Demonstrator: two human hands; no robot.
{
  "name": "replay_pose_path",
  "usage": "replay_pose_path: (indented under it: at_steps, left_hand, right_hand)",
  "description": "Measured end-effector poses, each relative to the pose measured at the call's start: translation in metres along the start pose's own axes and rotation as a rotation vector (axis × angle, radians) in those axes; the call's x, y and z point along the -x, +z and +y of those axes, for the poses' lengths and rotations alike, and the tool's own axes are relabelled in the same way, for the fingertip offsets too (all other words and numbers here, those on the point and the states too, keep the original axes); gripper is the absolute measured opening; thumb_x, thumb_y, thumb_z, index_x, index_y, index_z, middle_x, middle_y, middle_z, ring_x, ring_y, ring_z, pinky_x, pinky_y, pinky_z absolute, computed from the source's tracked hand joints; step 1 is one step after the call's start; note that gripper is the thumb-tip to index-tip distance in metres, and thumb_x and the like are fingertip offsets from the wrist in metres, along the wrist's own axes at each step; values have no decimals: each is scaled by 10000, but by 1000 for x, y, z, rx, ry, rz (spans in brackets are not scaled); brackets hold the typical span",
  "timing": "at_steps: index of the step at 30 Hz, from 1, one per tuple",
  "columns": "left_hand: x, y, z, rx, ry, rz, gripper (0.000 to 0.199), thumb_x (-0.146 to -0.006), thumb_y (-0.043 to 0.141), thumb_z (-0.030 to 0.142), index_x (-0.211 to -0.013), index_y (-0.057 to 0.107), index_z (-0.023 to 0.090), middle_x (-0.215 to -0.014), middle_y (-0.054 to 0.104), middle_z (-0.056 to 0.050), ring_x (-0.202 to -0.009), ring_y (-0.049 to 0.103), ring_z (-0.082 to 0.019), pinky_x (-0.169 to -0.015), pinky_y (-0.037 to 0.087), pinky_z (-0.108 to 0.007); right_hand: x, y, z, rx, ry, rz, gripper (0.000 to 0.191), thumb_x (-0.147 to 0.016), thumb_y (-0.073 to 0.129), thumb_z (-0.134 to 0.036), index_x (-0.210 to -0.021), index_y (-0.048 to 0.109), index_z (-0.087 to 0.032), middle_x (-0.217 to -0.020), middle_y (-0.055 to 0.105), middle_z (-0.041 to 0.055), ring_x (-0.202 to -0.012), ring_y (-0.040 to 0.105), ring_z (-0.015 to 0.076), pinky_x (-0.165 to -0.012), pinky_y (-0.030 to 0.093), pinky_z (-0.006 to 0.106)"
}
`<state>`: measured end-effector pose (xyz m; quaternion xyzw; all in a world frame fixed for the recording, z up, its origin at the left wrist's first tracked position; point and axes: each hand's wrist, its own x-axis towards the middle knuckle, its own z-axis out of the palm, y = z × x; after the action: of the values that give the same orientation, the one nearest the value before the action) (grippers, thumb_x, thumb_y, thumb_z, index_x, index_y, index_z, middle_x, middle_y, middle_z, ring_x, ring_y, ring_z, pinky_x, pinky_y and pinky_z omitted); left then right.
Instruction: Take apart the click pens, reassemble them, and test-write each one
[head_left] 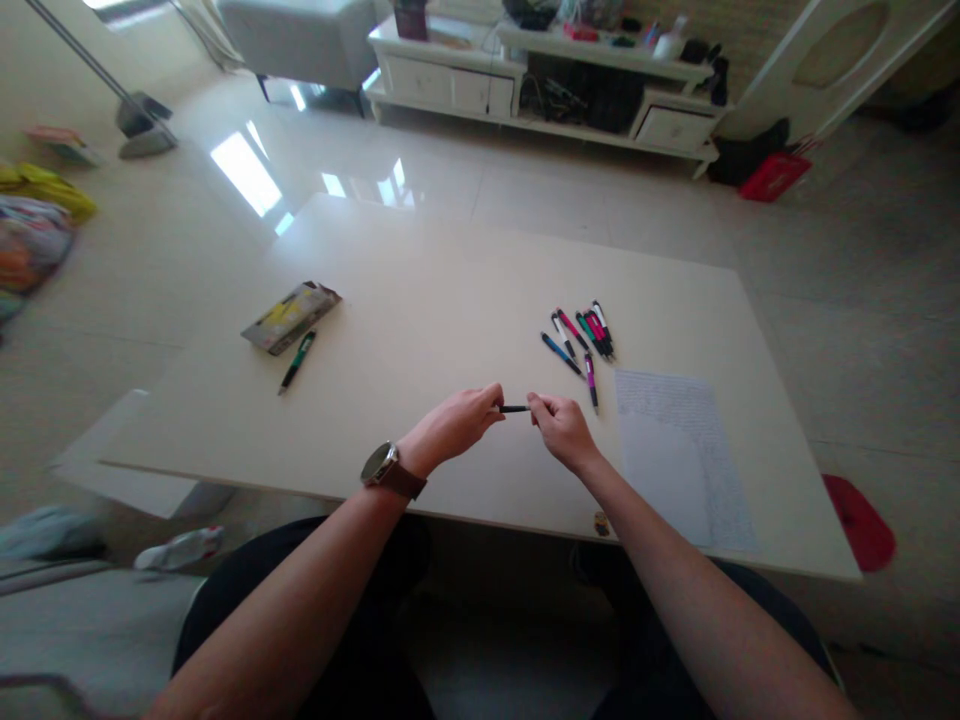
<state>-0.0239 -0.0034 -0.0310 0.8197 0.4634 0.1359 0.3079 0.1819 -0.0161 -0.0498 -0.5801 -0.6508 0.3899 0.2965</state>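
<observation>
Between my two hands, a pen (514,408) with a dark middle lies level above the front part of the white table (420,300). My left hand (469,415), with a watch on its wrist, pinches one end; the fingers hide that end. The other end sits in the closed fingers of my right hand (562,428). Just beyond my right hand lie a purple pen (591,382), a blue pen (561,353) and a loose cluster of several pens (596,332) in pink, green and white. A green pen (298,362) rests far left beside a grey and yellow box (291,318).
A sheet of paper (667,440) covered with writing lies right of my right hand, partly under the forearm. A small sticker-like spot (601,523) marks the front edge. Past the table stand a white cabinet (450,85) and a grey seat (300,40).
</observation>
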Motion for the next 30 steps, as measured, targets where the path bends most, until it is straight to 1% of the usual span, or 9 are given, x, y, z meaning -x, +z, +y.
replay_pose_path:
  at_steps: [3, 9, 11, 14, 16, 20, 23, 26, 30]
  left_hand:
    - [0, -3, -2, 51, -11, 41, 150, -940, 577, 301, -953, 660, 177, -786, 684, -27, -681, 579, -144, -624, 379, -259]
    - [-3, -9, -1, 207, -1, 109, 174, -870, 676, 344, -849, 754, 191, -745, 710, -14, -660, 583, -118, -648, 403, -254]
    - [-5, -12, 0, 314, -95, 179, 176, -779, 766, 348, -848, 748, 187, -764, 719, -15, -657, 597, -120, -633, 424, -250]
    - [-8, -17, -1, 613, -256, 299, 422, -648, 857, 343, -997, 693, 171, -883, 733, -40, -666, 638, -129, -591, 463, -243]
    - [-9, -21, -3, 792, -314, 352, 531, -626, 870, 334, -1074, 644, 160, -942, 725, -56, -674, 654, -124, -600, 492, -245]
    - [-10, -20, -4, 973, -323, 452, 501, -637, 860, 280, -1050, 605, 154, -965, 694, -41, -758, 684, -117, -738, 544, -272]
    - [-11, -11, 2, 1059, -286, 332, 568, -611, 866, 240, -1083, 560, 162, -863, 683, -11, -770, 708, -164, -737, 572, -323]
    - [-12, -2, 9, 992, -210, 199, 610, -643, 847, 244, -1175, 564, 151, -865, 711, -45, -811, 714, -197, -746, 573, -358]
    - [-15, 4, 14, 704, -147, 243, 652, -731, 806, 330, -1315, 546, 202, -1133, 705, -106, -1059, 662, -213, -851, 527, -356]
  right_hand:
    - [2, 0, 0, -100, -5, -38, 440, -929, 523, -504, -611, 464, -204, -529, 388, -53, -503, 365, 104, -509, 259, 271]
    - [2, 0, 5, -350, 161, -129, 546, -913, 493, -607, -536, 404, -222, -435, 377, -56, -399, 336, 95, -441, 274, 266]
    - [1, -1, 4, -367, 170, -117, 555, -904, 502, -626, -539, 458, -210, -435, 414, -45, -403, 371, 97, -444, 290, 261]
    - [-2, -5, 0, -417, 152, -127, 519, -881, 544, -624, -611, 584, -182, -477, 496, -23, -445, 436, 105, -473, 332, 252]
    - [-4, -8, -4, -444, 124, -162, 462, -862, 592, -586, -665, 641, -171, -516, 536, -14, -482, 463, 109, -504, 361, 251]
    - [0, -5, -13, -410, 80, -280, 280, -816, 676, -428, -734, 705, -161, -608, 610, 0, -581, 533, 124, -591, 411, 266]
    - [6, 7, -20, -441, 54, -338, 171, -795, 692, -314, -879, 716, -167, -765, 675, 11, -704, 589, 140, -683, 444, 282]
    - [8, 16, -24, -593, 99, -309, 241, -822, 660, -298, -1036, 663, -187, -852, 679, 16, -739, 625, 149, -694, 472, 288]
    - [1, 6, -27, -875, 211, -123, 179, -773, 686, -312, -891, 611, -200, -713, 614, -25, -567, 555, 107, -546, 398, 235]
